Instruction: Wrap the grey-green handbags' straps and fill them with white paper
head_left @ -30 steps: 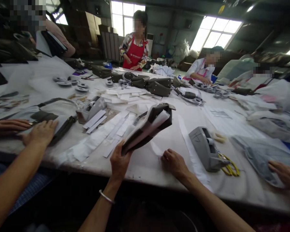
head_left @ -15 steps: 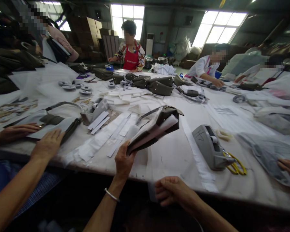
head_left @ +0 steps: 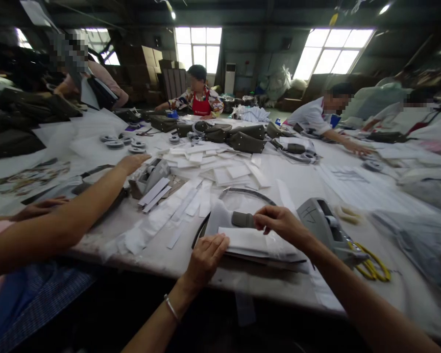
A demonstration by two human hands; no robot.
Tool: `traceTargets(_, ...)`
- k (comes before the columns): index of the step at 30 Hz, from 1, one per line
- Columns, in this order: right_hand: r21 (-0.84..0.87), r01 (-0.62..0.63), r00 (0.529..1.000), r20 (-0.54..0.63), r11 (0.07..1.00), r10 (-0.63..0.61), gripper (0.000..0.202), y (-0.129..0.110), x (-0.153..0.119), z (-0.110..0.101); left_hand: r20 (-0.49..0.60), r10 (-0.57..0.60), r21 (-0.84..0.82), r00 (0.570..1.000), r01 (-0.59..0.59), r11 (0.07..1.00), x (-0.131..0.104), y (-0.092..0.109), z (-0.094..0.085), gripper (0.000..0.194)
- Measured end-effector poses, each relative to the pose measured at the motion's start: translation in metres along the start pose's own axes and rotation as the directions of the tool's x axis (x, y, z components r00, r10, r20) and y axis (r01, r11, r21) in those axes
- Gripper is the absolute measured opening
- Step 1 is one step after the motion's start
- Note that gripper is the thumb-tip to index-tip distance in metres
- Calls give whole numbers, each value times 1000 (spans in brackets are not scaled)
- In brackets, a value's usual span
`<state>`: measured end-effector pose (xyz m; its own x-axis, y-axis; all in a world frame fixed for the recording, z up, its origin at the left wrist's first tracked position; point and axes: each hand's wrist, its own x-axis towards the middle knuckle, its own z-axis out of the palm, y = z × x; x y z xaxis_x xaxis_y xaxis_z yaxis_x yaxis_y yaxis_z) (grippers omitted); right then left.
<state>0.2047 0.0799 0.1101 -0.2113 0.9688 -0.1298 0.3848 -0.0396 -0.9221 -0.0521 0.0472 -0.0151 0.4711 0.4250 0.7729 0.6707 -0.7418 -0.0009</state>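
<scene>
A dark bag [head_left: 244, 219] lies on the table in front of me, its curved strap [head_left: 248, 191] toward the far side. White padding [head_left: 250, 240] covers much of it. My left hand [head_left: 208, 252], with a bracelet at the wrist, rests flat on the bag's left side and the padding's edge, fingers stretched out. Over the bag's upper right, my right hand [head_left: 275, 220] has its fingers pinched together at the end of the grey-green flap. Whether it grips the flap or something thin is hidden.
A grey tape dispenser [head_left: 318, 225] and yellow-handled scissors [head_left: 371, 262] lie right. Another dispenser [head_left: 150, 174] stands left, near a neighbour's outstretched arm [head_left: 84, 201]. White sheets [head_left: 224, 169] lie beyond the bag. Several people work around the table [head_left: 139, 264].
The bag has come down from my raised left hand onto the table. My right hand has moved up from the table edge to the bag. The left neighbour's arm has reached forward.
</scene>
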Motion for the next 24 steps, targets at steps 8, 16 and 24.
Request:
traceTargets(8, -370, -405, 913, -115, 836, 391, 49, 26, 129, 15, -9, 11, 14, 1000, -11, 1000, 1, 0, -1, 32)
traceTargets(16, -298, -528, 847, -115, 795, 519, 28, 38, 179, 47, -10, 14, 0, 1000, -14, 1000, 1, -1, 1, 32)
traceTargets(24, 183, -254, 962, -56, 950, 268, 21, 33, 162, 52, -14, -6, 18, 1000, 6, 1000, 0, 1, -1, 32)
